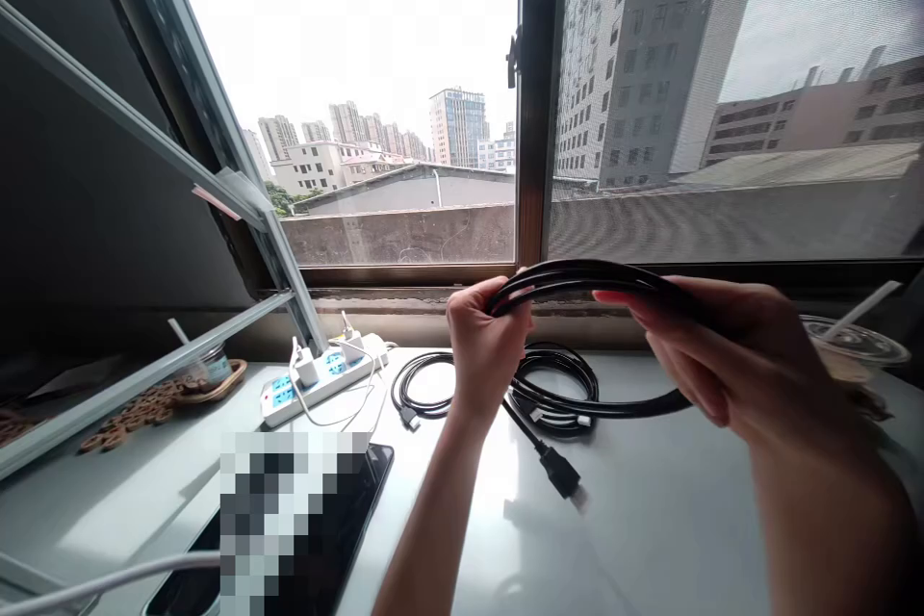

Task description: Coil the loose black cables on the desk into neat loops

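Note:
A black HDMI cable (588,274), wound into a loose coil, is held up above the table between my hands. My left hand (487,332) is closed round the coil's left end. On the right, my right hand (714,337) grips the other end, its thumb and fingers partly hiding the strands. One plug (561,474) of the cable hangs below my left hand, over the tabletop. Behind it on the table lie two more coiled black cables, the left coil (425,385) with its plug showing and the right coil (559,361) partly covered by the held cable.
A white power strip (324,380) with plugged-in chargers stands at the back left. A tablet (372,472), partly pixelated, lies at the front left. A plastic cup with a straw (859,337) is at the right edge. A metal rack (281,260) rises at left before the window.

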### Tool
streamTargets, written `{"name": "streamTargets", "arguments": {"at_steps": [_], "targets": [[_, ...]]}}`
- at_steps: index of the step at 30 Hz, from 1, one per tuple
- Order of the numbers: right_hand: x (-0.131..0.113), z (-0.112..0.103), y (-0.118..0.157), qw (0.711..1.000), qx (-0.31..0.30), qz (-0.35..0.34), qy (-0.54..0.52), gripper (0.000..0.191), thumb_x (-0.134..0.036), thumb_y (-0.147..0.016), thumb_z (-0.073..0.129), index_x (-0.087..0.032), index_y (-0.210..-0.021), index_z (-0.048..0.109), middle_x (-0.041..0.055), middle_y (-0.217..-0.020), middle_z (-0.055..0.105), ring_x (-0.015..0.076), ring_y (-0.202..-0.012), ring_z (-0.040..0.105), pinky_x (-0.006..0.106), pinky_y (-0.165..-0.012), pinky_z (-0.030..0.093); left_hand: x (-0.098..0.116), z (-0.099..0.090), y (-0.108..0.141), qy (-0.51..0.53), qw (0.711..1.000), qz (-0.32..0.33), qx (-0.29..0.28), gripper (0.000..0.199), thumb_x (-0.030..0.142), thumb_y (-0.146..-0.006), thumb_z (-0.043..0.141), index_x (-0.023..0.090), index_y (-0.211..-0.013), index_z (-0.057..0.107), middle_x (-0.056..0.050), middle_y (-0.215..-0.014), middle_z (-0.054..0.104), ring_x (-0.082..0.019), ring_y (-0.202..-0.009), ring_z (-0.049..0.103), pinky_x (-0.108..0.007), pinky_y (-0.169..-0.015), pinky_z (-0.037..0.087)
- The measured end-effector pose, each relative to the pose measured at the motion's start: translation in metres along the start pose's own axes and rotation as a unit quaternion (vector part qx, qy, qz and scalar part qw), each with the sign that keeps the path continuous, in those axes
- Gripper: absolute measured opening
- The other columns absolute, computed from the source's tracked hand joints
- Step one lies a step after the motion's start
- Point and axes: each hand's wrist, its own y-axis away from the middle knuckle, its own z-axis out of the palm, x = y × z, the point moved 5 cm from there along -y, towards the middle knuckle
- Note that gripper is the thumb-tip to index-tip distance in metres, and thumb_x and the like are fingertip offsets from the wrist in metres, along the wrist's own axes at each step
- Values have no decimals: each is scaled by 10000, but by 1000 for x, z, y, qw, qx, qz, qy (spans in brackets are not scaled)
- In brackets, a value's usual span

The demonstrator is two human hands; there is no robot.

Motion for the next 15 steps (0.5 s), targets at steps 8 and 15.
{"name": "streamTargets", "arguments": {"at_steps": [8, 15], "targets": [[1, -11, -9, 989, 84, -102, -62, 132, -362, -774, 714, -239, -820, 726, -88, -326, 335, 37, -258, 288, 197, -296, 202, -19, 7, -7, 189, 973, -127, -35, 531, 398, -789, 609, 183, -406, 310, 81, -328, 259, -64, -321, 456, -167, -383, 317], [12, -7, -20, 992, 60, -104, 31, 222, -404, -802, 677, -183, -789, 693, -59, -381, 435, 97, -340, 474, 209, -351, 376, -6, 0, -5, 283, 949, -133, 26, 555, 294, -815, 574, 176, -413, 210, 88, -318, 199, -5, -250, 179, -176, -303, 79]]}}
